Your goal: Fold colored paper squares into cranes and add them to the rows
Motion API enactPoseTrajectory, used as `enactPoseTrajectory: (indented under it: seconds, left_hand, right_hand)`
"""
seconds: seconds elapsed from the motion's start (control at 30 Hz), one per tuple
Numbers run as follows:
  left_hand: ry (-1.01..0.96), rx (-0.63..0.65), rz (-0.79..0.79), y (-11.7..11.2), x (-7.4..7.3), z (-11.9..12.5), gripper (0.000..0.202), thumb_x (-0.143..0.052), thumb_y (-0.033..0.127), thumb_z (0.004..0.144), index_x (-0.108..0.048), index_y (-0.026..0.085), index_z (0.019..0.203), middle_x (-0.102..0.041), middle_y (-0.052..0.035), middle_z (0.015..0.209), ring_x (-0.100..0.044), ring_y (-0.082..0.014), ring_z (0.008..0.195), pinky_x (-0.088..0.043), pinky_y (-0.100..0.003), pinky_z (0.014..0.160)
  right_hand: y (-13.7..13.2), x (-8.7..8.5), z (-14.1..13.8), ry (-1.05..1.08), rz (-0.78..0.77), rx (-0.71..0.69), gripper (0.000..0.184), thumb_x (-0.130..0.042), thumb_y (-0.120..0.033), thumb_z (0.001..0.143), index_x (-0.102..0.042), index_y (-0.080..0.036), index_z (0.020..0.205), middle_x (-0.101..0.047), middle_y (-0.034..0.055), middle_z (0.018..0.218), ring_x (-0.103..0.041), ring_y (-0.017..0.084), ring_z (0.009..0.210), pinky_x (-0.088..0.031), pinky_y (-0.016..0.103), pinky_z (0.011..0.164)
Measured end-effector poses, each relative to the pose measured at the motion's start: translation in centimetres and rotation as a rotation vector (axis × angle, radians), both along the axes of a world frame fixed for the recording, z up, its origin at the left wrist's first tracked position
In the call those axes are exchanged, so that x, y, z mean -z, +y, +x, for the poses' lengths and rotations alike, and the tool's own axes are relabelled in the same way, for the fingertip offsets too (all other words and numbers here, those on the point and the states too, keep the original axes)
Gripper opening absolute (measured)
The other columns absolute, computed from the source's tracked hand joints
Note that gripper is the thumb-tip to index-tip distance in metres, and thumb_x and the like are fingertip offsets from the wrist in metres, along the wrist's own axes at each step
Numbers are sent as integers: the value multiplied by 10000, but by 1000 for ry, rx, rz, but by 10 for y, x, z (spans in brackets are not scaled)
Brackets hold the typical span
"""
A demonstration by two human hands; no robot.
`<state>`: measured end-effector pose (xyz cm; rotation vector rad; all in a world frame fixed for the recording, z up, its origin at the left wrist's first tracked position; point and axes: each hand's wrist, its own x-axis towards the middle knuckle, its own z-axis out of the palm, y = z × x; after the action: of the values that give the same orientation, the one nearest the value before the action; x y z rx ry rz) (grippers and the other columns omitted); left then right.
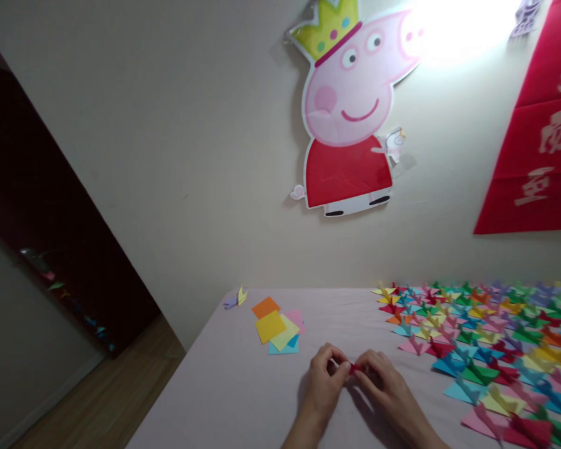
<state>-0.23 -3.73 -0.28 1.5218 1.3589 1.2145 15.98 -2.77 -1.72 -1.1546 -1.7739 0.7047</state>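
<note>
My left hand [324,377] and my right hand [382,380] meet low on the pale table [224,386], fingers pinched together on a small red folded paper [354,368] pressed against the tabletop. Most of that paper is hidden by my fingertips. A loose stack of coloured paper squares [278,327], orange, yellow, pink and blue, lies just beyond my left hand.
Several rows of folded paper cranes [490,340] in many colours cover the right part of the table. Two small cranes [236,299] sit at the far left corner. A cartoon pig cutout [350,112] and a red banner [537,125] hang on the wall. Wooden floor [107,399] lies left.
</note>
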Motion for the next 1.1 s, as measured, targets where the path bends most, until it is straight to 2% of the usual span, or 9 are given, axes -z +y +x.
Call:
enactPoseTrajectory:
  seconds: [0.1,0.23,0.33,0.4,0.53,0.63,0.8,0.97,1.1]
  left_hand:
    - [-22,16,-20,0,-1,2,16,-589,196,803,-604,202,805,-622,6,811,-541,-156,752,-428,-260,718]
    - [-34,31,-65,-1,-2,3,201,-640,238,800,-623,202,998,-661,-12,924,-579,-174,841,-441,-274,791]
    - [79,26,-75,-3,-3,3,77,-624,273,821,-637,209,864,-641,6,866,-561,-171,803,-424,-269,749]
    - [119,6,-84,-4,-3,2,95,-595,293,846,-615,213,798,-611,22,804,-543,-162,755,-411,-264,710]
    - [117,-18,-65,-2,0,2,81,-612,259,825,-591,214,761,-571,36,762,-519,-152,729,-393,-257,693]
    - [47,-36,-35,2,7,3,90,-642,234,793,-586,209,728,-558,35,740,-497,-146,708,-386,-256,684]
    - [-102,-45,-30,6,16,2,101,-655,250,781,-587,204,724,-554,34,703,-468,-142,674,-378,-251,654]
    - [-121,-17,-31,5,16,3,139,-670,290,772,-588,196,711,-544,34,694,-465,-139,670,-366,-247,644]
    - [-214,-11,-9,7,15,2,208,-617,371,827,-569,192,735,-537,30,691,-464,-140,661,-369,-249,635]
  right_hand:
    - [-1,-3,-1,-4,14,-16,267,-530,-418,904,-598,-252,706,-629,16,710,-595,207,697,-494,338,685]
    - [-1,-3,0,76,28,-33,280,-531,-460,907,-610,-256,732,-638,19,733,-602,201,705,-496,308,654]
    - [-1,0,0,127,4,-33,242,-561,-467,892,-643,-256,805,-654,21,775,-604,194,709,-501,292,648]
    - [0,1,1,144,-17,-29,232,-563,-466,887,-654,-255,851,-664,20,797,-613,194,714,-503,292,655]
    - [-1,-1,1,114,-43,-8,258,-550,-458,892,-643,-245,783,-657,19,766,-620,200,710,-499,303,658]
    - [-1,-3,0,78,-24,4,302,-538,-461,891,-614,-242,699,-629,17,703,-606,204,683,-491,311,642]
    - [-3,-3,-2,44,10,-15,314,-528,-484,905,-618,-248,719,-622,18,704,-587,196,660,-477,304,619]
    - [0,0,-1,76,34,-7,397,-510,-551,915,-605,-250,674,-615,18,674,-588,198,651,-477,302,623]
    - [2,2,1,122,27,-3,398,-513,-551,915,-596,-251,668,-613,19,669,-581,198,641,-478,296,607]
